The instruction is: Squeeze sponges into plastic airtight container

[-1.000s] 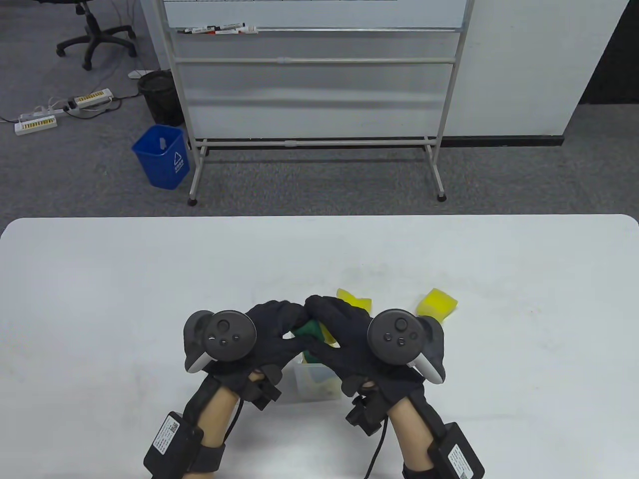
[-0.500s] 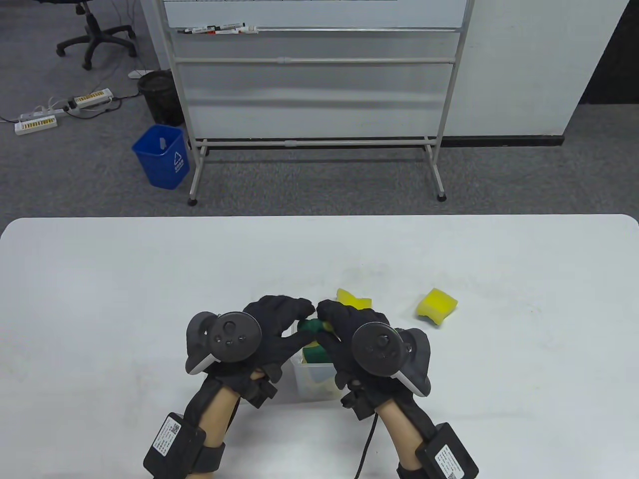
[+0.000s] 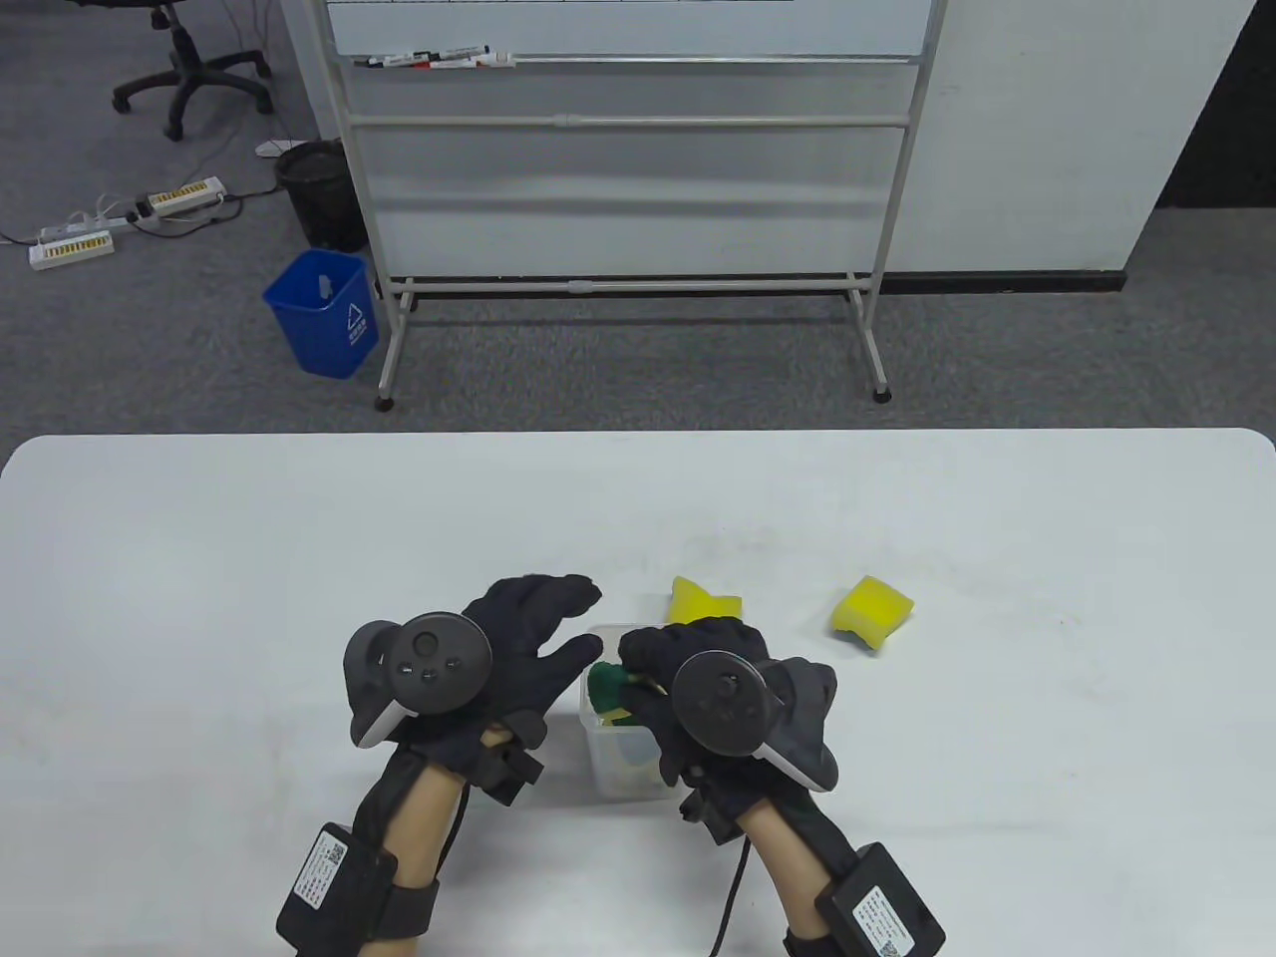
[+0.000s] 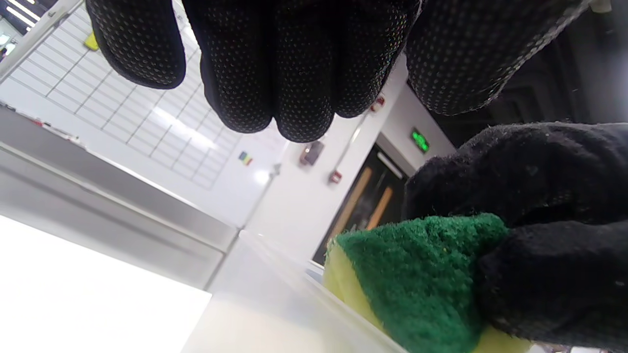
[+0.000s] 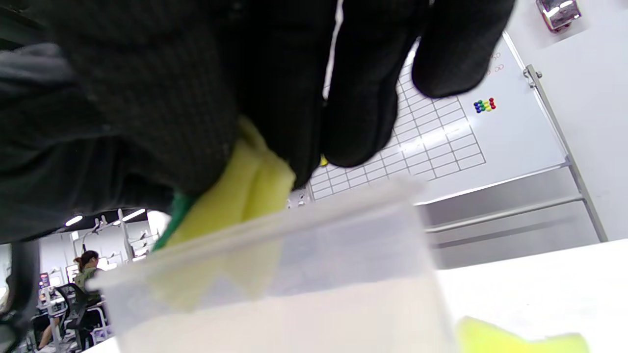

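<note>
Sponge (image 3: 610, 686), green scrub side over yellow foam, sits pinched in the right hand (image 3: 688, 683) at the mouth of the clear plastic container (image 3: 623, 773), near the front edge of the table (image 3: 199, 558), about mid-width. Right wrist view shows the yellow foam folded and buckled under the fingers (image 5: 363, 98), part of it already below the container rim. Soft, light, springy stuff; likely to puff back up if let go, so grip across the folded middle and keep pressing down. Scrub face is rough, unlikely to slip on the dotted glove.

Left hand (image 3: 518, 638) is spread open just left of the container, holding nothing; whether its thumb touches the wall, can't tell. Container looks thin and light, probably slides or tips under a push, so that hand is best put to bracing the wall.

Something yellow and green already lies inside the container, so room is tight. Two more yellow sponges wait on the table: one (image 3: 703, 601) just behind the container, another (image 3: 873, 611) further toward the right edge, well apart. Neither blocks the container mouth. No lid visible. Beyond the back edge: whiteboard stand (image 3: 628, 120), blue bin (image 3: 324, 314) on the floor.
</note>
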The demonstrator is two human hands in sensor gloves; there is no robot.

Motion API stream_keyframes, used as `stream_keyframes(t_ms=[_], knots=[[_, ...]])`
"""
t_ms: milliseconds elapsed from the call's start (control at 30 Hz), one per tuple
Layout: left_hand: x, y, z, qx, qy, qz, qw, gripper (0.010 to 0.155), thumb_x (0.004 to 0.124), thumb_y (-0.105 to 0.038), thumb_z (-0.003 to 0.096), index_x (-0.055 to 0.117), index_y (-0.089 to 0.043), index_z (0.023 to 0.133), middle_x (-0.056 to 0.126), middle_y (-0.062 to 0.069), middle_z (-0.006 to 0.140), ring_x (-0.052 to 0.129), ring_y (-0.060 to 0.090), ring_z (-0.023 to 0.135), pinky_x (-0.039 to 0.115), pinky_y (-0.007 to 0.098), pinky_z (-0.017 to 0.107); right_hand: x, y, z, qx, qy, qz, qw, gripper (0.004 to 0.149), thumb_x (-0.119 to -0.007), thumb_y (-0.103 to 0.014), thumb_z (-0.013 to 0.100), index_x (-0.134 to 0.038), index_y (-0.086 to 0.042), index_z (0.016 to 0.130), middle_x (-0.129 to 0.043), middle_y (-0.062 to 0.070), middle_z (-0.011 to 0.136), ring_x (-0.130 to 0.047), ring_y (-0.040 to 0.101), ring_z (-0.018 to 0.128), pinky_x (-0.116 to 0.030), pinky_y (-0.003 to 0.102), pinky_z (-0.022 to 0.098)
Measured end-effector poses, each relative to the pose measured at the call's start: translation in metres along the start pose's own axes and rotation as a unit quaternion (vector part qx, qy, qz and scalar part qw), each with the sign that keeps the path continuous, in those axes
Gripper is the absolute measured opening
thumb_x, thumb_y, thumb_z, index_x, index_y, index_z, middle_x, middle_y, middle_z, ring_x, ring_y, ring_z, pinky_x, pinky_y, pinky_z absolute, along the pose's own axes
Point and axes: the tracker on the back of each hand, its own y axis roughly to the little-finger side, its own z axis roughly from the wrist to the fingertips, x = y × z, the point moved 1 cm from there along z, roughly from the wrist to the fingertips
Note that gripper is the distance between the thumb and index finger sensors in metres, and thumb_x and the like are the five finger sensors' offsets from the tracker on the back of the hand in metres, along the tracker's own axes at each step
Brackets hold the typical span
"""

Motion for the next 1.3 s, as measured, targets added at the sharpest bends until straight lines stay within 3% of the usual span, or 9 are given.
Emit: stream_keyframes(t_ms=[533,833,1067,1300], knots=[[-0.002,0.002,0.0,-0.008,-0.002,-0.004,1.0,0.059,0.08,-0.052,0.046,0.072,-0.025,0.098,0.088,0.004,0.097,0.085,0.033,0.092,0.07,0.062,0.07,-0.01,0.004,0.001,0.001,0.012,-0.007,1.0,0.039,-0.1,-0.042,0.034,-0.103,-0.028,0.07,-0.103,-0.003,0.08,-0.096,0.028,0.079,-0.071,0.055,0.066],[-0.004,0.004,-0.001,-0.014,-0.003,0.0,1.0,0.06,0.08,-0.052,0.0461,0.072,-0.025,0.098,0.088,0.004,0.097,0.085,0.034,0.093,0.07,0.062,0.07,0.007,0.011,-0.001,-0.016,0.045,0.023,0.999,0.039,-0.099,-0.042,0.035,-0.102,-0.027,0.072,-0.102,-0.002,0.081,-0.095,0.029,0.08,-0.07,0.055,0.066],[-0.006,0.007,-0.001,-0.026,0.002,0.008,1.0,0.06,0.078,-0.053,0.0468,0.071,-0.025,0.099,0.086,0.006,0.1,0.083,0.035,0.095,0.069,0.063,0.07,0.034,0.048,-0.002,-0.086,0.106,0.062,0.989,0.041,-0.096,-0.041,0.038,-0.1,-0.025,0.075,-0.101,0.001,0.082,-0.095,0.03,0.079,-0.07,0.055,0.066],[-0.007,0.01,-0.001,-0.038,0.003,0.015,0.999,0.062,0.077,-0.054,0.0475,0.068,-0.025,0.102,0.082,0.007,0.105,0.079,0.036,0.098,0.067,0.064,0.071,0.031,0.095,0.0,-0.166,0.099,0.038,0.981,0.045,-0.091,-0.039,0.042,-0.095,-0.024,0.084,-0.096,0.005,0.089,-0.092,0.033,0.083,-0.067,0.057,0.067]])
